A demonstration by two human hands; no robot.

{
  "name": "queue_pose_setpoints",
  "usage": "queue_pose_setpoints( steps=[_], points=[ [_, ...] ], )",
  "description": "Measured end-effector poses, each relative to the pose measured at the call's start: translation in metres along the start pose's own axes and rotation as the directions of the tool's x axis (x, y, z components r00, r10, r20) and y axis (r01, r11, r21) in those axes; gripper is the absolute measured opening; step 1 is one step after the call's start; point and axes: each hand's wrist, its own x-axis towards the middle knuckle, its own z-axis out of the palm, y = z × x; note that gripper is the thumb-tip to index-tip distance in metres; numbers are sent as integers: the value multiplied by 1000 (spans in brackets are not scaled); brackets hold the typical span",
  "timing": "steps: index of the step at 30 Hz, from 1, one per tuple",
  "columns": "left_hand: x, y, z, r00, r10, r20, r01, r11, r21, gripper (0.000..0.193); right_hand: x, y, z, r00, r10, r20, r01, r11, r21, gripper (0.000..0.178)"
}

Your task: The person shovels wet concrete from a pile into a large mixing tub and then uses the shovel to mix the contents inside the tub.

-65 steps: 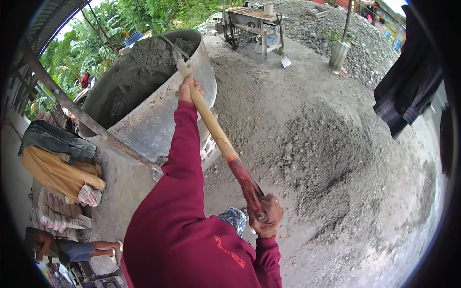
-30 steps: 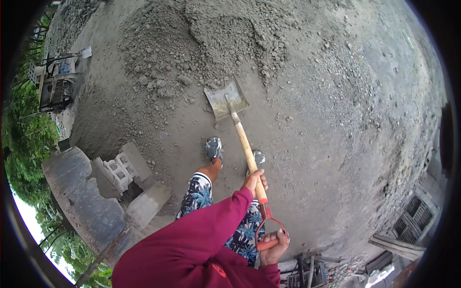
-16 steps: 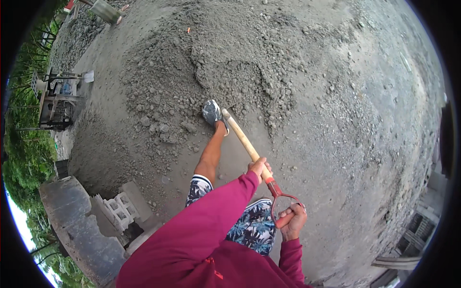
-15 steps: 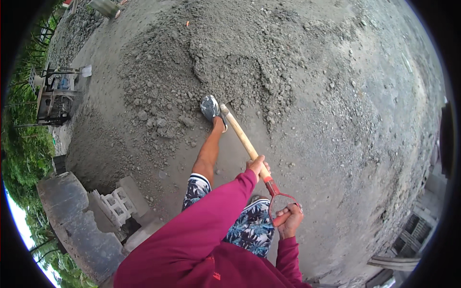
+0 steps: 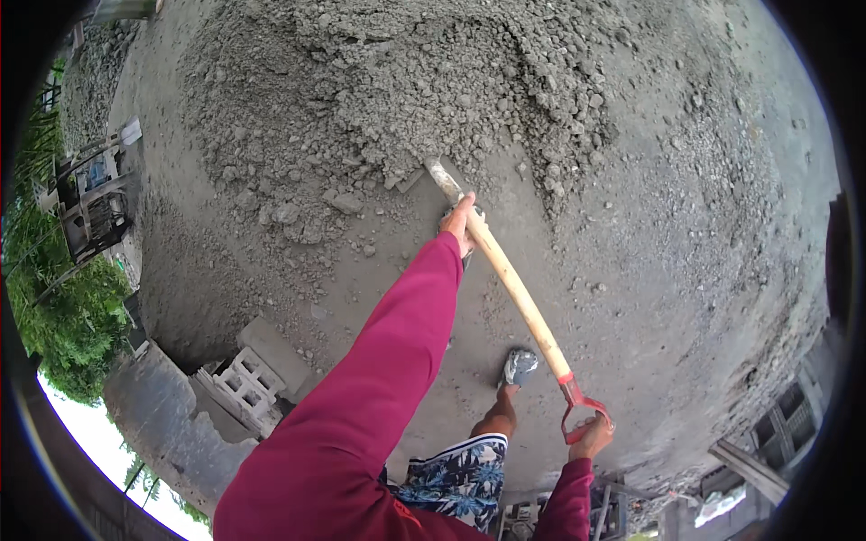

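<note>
A long shovel with a pale wooden shaft and a red D-shaped handle slants across the ground before me. My left hand is wrapped round the lower shaft, close to the metal socket. At the other end, my right hand grips the red handle. The shovel's blade is mostly hidden under a heap of damp grey gravelly mix; only a bit of its edge shows. One grey-and-white shoe stands left of the handle, and the other is largely covered by my left hand.
Hollow concrete blocks lie at the lower left, beside a worn, broken-edged grey sheet. A dark wooden stand is at the far left, near green plants. Boards sit at the lower right.
My left hand has slid down the shaft, away from the red handle. My right hand and the handle have moved right and nearer. The blade end has gone into the heap's near edge.
</note>
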Motion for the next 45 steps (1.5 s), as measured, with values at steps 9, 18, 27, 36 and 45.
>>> queue_pose_setpoints(
  steps=[9,18,27,36,45],
  points=[
    [-9,-54,-15,997,-36,-68,35,999,-20,10,-91,0,-66,995,9,-102,0,997,83,8],
    [-257,-183,-20,998,-47,-30,44,995,-90,14,-198,7,-312,992,-52,-115,53,999,9,14],
    [-441,-325,-83,977,-193,94,205,969,-139,13,-312,44,-579,863,-424,276,356,122,-926,35],
    [-488,-267,-241,997,-63,43,75,930,-359,16,-369,66,-548,775,-421,471,622,382,-683,29],
    [-683,38,-573,789,487,-374,-607,525,-597,11,-436,45,-224,365,-406,838,725,688,18,31]
  ],
)
